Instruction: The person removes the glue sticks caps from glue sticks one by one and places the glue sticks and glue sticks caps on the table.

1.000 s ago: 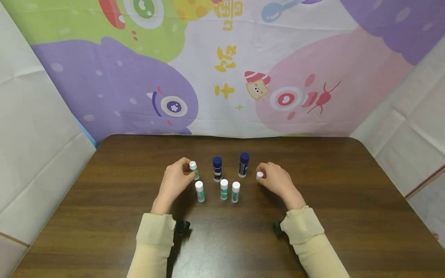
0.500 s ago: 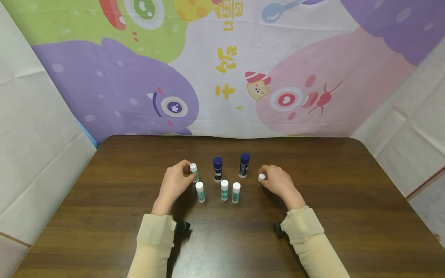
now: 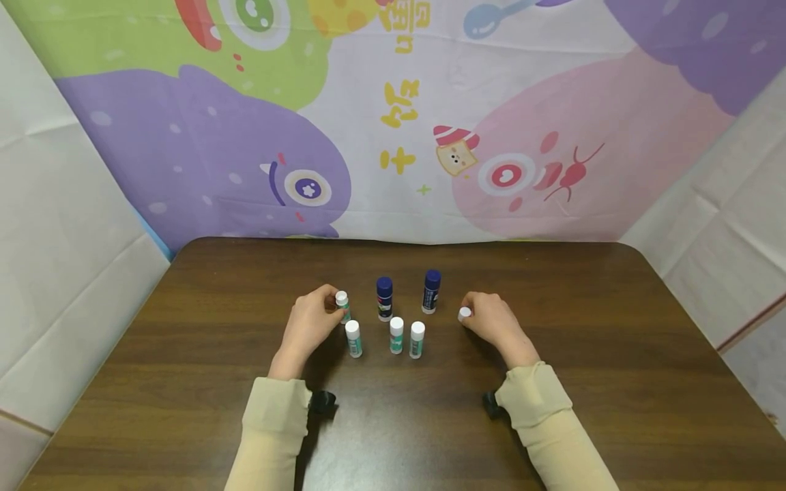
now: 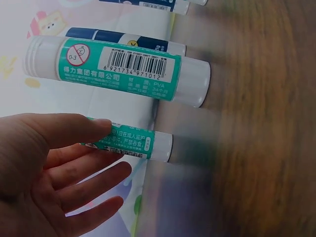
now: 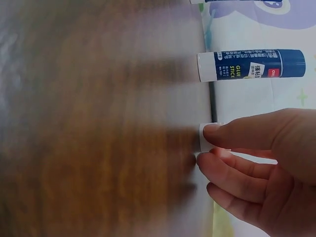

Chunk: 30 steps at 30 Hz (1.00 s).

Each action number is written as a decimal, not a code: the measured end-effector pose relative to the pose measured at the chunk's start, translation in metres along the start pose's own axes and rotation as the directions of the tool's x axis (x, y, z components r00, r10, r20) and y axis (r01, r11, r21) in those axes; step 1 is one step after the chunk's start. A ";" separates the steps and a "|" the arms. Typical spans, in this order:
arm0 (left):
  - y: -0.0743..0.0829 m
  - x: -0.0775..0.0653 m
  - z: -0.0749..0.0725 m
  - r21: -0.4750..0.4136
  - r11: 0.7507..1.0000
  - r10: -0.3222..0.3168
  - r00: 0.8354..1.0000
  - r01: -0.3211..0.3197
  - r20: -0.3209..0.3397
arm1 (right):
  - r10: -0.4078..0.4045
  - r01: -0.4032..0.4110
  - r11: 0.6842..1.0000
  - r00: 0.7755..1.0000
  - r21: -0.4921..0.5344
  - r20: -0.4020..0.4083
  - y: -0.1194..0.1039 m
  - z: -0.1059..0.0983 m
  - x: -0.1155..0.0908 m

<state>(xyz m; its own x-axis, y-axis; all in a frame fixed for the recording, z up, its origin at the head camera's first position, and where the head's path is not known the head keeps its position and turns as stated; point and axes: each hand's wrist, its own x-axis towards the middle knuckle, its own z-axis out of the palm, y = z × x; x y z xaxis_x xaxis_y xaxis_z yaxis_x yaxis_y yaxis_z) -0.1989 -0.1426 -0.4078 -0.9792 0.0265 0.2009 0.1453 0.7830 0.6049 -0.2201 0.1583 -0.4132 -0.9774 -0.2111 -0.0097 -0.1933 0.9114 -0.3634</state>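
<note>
My left hand pinches a green-and-white glue stick between thumb and fingers, upright at the table; its lower end shows in the left wrist view, and the fingers hide its upper part there. A second green-and-white glue stick stands just in front of it, its barcode label turned to the left wrist camera. On the right side, my right hand pinches a short white glue stick cap low at the tabletop. Part of this cap is covered by the thumb in the right wrist view.
Between the hands stand two dark blue glue sticks and two more green-and-white glue sticks, all upright. The brown wooden table ends at a printed cloth backdrop. White panels flank both sides.
My right hand has shifted slightly right and nearer to me with the cap. The left hand and its glue stick have come slightly closer to me. The standing glue sticks stay put.
</note>
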 end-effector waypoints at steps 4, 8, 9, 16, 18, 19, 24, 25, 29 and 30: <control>-0.001 0.001 0.001 0.001 1.000 0.003 1.000 -0.003 0.003 | 0.010 -0.010 1.000 1.000 0.006 0.015 0.001 0.001 0.001; -0.003 0.001 0.003 0.013 1.000 0.004 1.000 -0.004 0.013 | 0.011 -0.012 1.000 1.000 0.015 0.021 0.002 0.002 0.001; -0.004 0.001 0.003 0.015 1.000 0.003 1.000 -0.004 0.016 | 0.008 -0.008 1.000 1.000 0.016 0.022 0.002 0.002 0.001; -0.005 0.001 0.004 0.023 1.000 -0.004 1.000 0.004 0.028 | 0.000 0.000 1.000 1.000 0.019 0.015 0.002 0.002 0.000; -0.005 0.000 0.004 0.023 1.000 -0.010 0.999 0.009 0.036 | 0.001 -0.001 1.000 1.000 0.016 0.013 0.001 0.002 -0.001; -0.004 0.000 0.004 0.022 1.000 -0.013 0.999 0.012 0.041 | 0.004 -0.005 1.000 1.000 0.015 0.013 0.000 0.002 -0.002; -0.002 -0.001 -0.001 0.009 1.000 -0.029 0.997 0.029 0.070 | 0.016 -0.016 1.000 1.000 -0.001 0.015 -0.004 -0.001 -0.004; -0.001 -0.001 -0.003 0.005 1.000 -0.030 0.997 0.030 0.069 | 0.019 -0.019 1.000 1.000 -0.005 0.016 -0.006 -0.002 -0.005; 0.004 -0.001 -0.011 -0.003 1.000 -0.020 0.998 0.020 0.052 | 0.021 -0.020 1.000 1.000 -0.021 0.014 -0.011 -0.007 -0.006; 0.005 -0.001 -0.013 -0.002 1.000 -0.016 0.999 0.016 0.045 | 0.018 -0.017 1.000 1.000 -0.025 0.012 -0.012 -0.008 -0.007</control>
<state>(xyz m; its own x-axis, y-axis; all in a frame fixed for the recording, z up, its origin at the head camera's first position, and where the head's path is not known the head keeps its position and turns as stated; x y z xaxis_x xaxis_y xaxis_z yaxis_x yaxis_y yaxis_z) -0.1952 -0.1470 -0.3954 -0.9869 0.0419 0.1558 0.1294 0.7822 0.6094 -0.2117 0.1516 -0.4011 -0.9796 -0.1993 -0.0273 -0.1784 0.9234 -0.3400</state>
